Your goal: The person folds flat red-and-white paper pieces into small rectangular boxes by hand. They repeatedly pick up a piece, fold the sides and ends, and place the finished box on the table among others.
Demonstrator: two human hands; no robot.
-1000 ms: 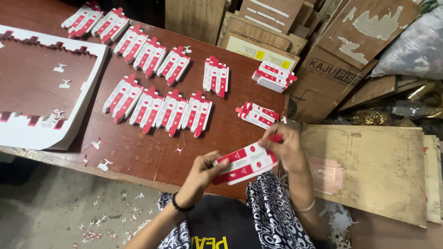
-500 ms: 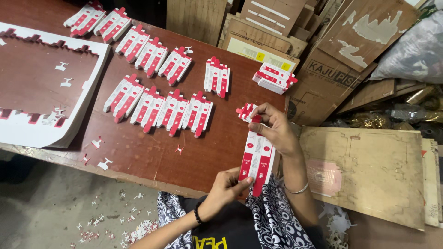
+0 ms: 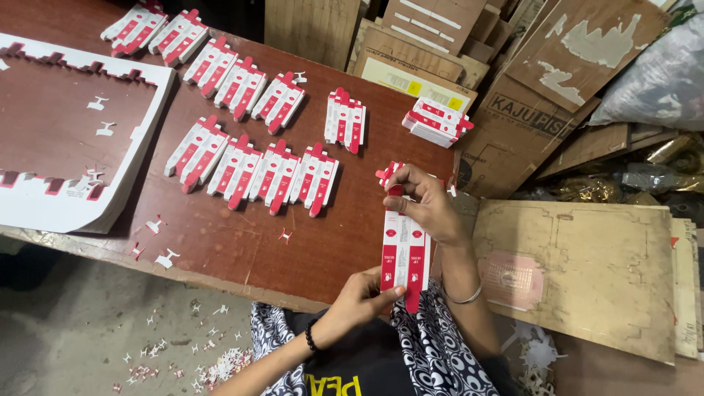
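Observation:
A flat red-and-white die-cut carton blank (image 3: 404, 253) stands lengthwise between both hands over the table's near edge. My left hand (image 3: 363, 295) pinches its lower end and my right hand (image 3: 425, 202) grips its upper end. Just behind the right hand lies a small pile of the same blanks (image 3: 386, 173), mostly hidden by the fingers. Two rows of matching blanks (image 3: 253, 169) are laid out side by side on the dark red table (image 3: 235, 242), with a single one (image 3: 345, 119) and a stack (image 3: 436, 121) farther back.
A stack of punched-out white-and-red waste sheets (image 3: 73, 147) fills the table's left end. Brown cardboard sheets (image 3: 579, 271) lie to the right and boxes are piled behind. Small paper offcuts (image 3: 198, 352) litter the grey floor.
The blank was held slanted low in front of me; both hands have turned it lengthwise and raised it, the right hand moving up to its far end.

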